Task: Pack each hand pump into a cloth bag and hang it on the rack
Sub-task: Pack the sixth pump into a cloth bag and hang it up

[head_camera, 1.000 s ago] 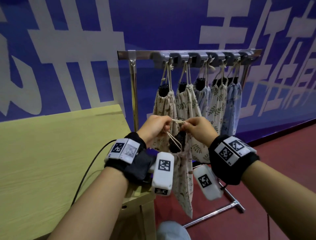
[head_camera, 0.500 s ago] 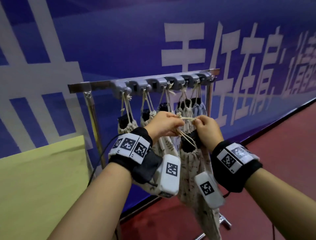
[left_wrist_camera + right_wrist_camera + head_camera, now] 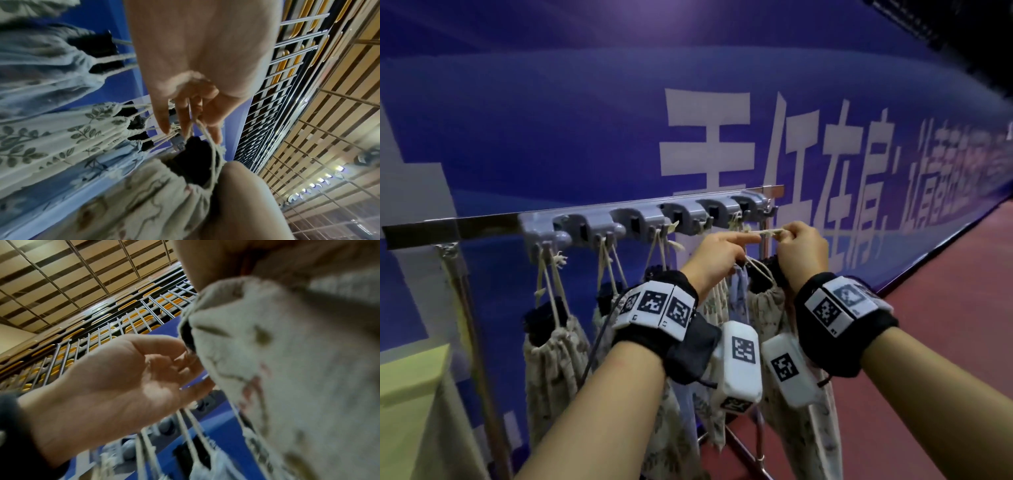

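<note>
Cloth bag [image 3: 767, 305] with dark pump top showing, hangs below both hands, near rack's right end | left hand [image 3: 717, 255] and right hand [image 3: 803, 250] pinch its drawstring [image 3: 763, 233] taut; not yet hooked | rack [image 3: 640, 219] carries several packed bags [image 3: 554, 349]; this one apparently last

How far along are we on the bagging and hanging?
Done: several filled cloth bags already hang on the rack. In hand: the left hand and right hand stretch the drawstring of another bag near the rack's right-end hooks. Left: hooking it on; further pumps aren't visible.
</note>
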`<state>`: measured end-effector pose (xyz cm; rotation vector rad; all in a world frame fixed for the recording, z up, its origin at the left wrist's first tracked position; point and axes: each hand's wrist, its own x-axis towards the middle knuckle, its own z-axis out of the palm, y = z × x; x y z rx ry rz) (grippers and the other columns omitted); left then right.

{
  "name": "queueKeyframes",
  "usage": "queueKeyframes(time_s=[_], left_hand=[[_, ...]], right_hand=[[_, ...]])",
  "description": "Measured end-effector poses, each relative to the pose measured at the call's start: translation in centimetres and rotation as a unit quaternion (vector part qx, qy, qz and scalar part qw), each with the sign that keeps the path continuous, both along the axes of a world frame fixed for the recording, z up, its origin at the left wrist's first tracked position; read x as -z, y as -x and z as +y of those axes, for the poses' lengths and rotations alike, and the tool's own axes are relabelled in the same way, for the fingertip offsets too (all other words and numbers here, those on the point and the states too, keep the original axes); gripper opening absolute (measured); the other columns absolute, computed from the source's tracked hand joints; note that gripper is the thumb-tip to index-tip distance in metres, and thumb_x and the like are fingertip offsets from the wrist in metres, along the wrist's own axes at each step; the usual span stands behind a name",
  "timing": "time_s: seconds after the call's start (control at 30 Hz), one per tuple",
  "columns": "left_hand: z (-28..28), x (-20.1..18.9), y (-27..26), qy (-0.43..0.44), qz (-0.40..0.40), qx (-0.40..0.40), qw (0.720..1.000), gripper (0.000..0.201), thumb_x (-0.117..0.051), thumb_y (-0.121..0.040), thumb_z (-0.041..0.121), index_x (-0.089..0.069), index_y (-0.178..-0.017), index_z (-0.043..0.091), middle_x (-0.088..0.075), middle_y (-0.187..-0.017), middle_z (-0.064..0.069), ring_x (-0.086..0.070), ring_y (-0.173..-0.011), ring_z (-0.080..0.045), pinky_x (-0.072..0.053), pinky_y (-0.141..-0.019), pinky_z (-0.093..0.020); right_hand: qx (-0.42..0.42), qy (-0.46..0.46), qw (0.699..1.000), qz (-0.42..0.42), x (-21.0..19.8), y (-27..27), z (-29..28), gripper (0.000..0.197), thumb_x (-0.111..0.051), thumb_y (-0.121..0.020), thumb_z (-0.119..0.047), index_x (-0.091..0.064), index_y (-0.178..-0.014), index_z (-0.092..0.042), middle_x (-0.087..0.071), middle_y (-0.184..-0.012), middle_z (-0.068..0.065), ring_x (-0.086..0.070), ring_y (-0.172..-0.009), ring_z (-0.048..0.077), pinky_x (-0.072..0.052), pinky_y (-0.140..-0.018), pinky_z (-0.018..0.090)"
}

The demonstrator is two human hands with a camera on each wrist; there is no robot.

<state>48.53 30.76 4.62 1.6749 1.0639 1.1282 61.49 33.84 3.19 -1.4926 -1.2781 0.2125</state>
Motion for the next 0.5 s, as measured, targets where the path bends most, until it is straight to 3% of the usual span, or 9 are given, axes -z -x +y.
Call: queueKeyframes(time_s=[0.1, 0.17, 0.27, 0.33, 0.43, 0.5], left_hand=[[1.7, -0.4, -1.1, -0.027, 0.034, 0.001, 0.999, 0.048, -0.036, -0.091, -0.010, -0.049, -0.135, 0.006, -0.051, -0.103, -0.009, -0.050, -0.080, -0.018, -0.035, -0.057, -0.017], [3.2, -0.6, -2.0, -0.026, 0.041, 0.019, 0.999, 0.051, -0.036, -0.092, -0.006, -0.040, -0.140, 0.011, -0.046, -0.117, -0.009, -0.048, -0.099, -0.022, -0.036, -0.063, -0.021], [5.5, -0.6, -3.5, 0.004, 0.031, 0.040, 0.999, 0.057, -0.036, -0.091, -0.002, -0.034, -0.144, 0.020, -0.041, -0.134, -0.004, -0.043, -0.109, -0.020, -0.037, -0.073, -0.027], [7.0, -0.7, -4.2, 0.021, 0.016, 0.046, 0.999, 0.062, -0.037, -0.090, 0.000, -0.029, -0.147, 0.023, -0.045, -0.134, -0.001, -0.046, -0.107, -0.016, -0.037, -0.075, -0.025], [8.6, -0.8, -5.2, 0.028, 0.014, 0.062, 0.998, 0.063, -0.037, -0.091, 0.000, -0.020, -0.149, 0.019, -0.052, -0.114, 0.003, -0.046, -0.081, -0.004, -0.039, -0.063, -0.016], [9.2, -0.8, -5.9, 0.024, 0.030, 0.061, 0.997, 0.067, -0.038, -0.091, -0.002, -0.014, -0.150, 0.016, -0.044, -0.130, -0.003, -0.047, -0.084, -0.003, -0.043, -0.055, -0.010]], right_hand=[[0.013, -0.001, 1.000, -0.009, -0.7, -0.8, 2.3, 0.028, -0.039, -0.097, -0.010, -0.062, -0.111, 0.000, -0.063, -0.114, 0.021, -0.053, -0.110, 0.034, -0.040, -0.087, 0.034], [0.026, -0.007, 0.999, -0.017, -0.9, -1.4, 4.0, 0.028, -0.039, -0.097, -0.010, -0.062, -0.111, 0.000, -0.063, -0.114, 0.021, -0.054, -0.110, 0.035, -0.041, -0.087, 0.035], [0.043, -0.015, 0.999, -0.021, -1.3, -2.2, 6.5, 0.028, -0.039, -0.097, -0.011, -0.062, -0.110, 0.000, -0.063, -0.114, 0.020, -0.054, -0.110, 0.035, -0.041, -0.086, 0.035], [0.048, -0.022, 0.998, -0.019, -1.4, -2.8, 8.1, 0.028, -0.040, -0.096, -0.010, -0.062, -0.110, 0.000, -0.063, -0.113, 0.020, -0.054, -0.109, 0.035, -0.041, -0.086, 0.034], [0.053, -0.036, 0.998, -0.001, -1.2, -3.6, 10.4, 0.027, -0.042, -0.095, -0.010, -0.064, -0.107, -0.001, -0.065, -0.110, 0.019, -0.057, -0.105, 0.033, -0.042, -0.084, 0.033], [0.059, -0.039, 0.997, 0.010, -1.1, -4.0, 11.4, 0.026, -0.042, -0.095, -0.011, -0.065, -0.106, -0.003, -0.066, -0.108, 0.017, -0.058, -0.103, 0.032, -0.042, -0.079, 0.030]])
